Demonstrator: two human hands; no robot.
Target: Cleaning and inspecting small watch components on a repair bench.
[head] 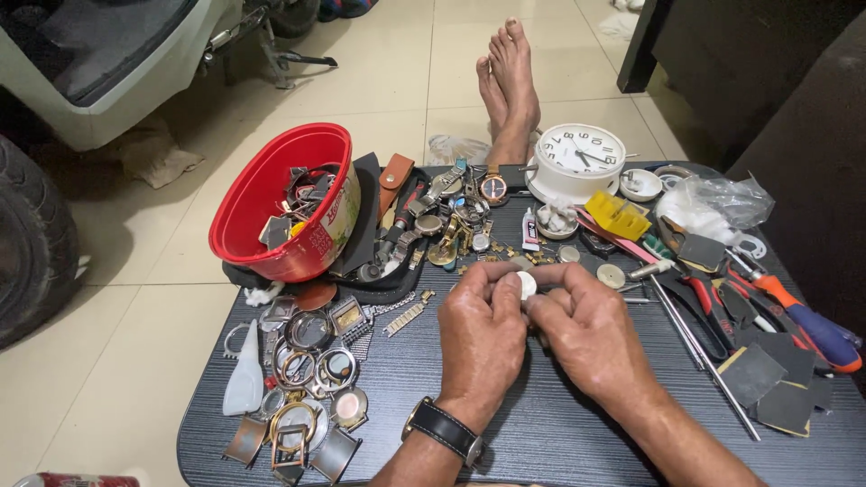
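At frame centre, the left hand and right hand meet fingertip to fingertip, both pinching a small round white plastic piece above the dark wood-grain table.

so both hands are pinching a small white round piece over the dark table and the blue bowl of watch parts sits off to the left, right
Not quite: the bowl is red, not blue, as the head view shows. The rest holds: the left hand and right hand pinch a small white round piece between their fingertips over the dark table, and the bowl of watch parts sits off to the left.
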